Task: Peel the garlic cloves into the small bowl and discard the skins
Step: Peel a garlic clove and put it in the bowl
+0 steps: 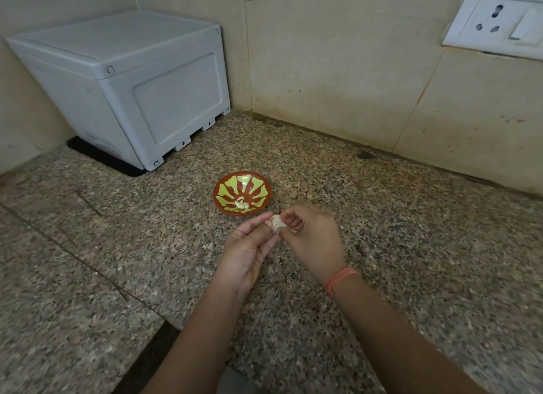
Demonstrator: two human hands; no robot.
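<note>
A small brown bowl [223, 187] with a yellow-green petal pattern sits on the granite counter. Pale peeled garlic [241, 204] lies in its near part. Just in front of the bowl, both hands meet over the counter. My left hand [248, 248] pinches a whitish garlic clove [277, 221] at its fingertips. My right hand [313, 236], with an orange thread at the wrist, has its fingers curled onto the same clove from the right. Most of the clove is hidden by the fingers.
A light grey plastic box [123, 82] stands in the back left corner on a dark mat [100, 155]. A tiled wall runs behind the counter, with a white socket and switch [499, 23] at the upper right. A few pale skin scraps [343, 227] lie right of the hands.
</note>
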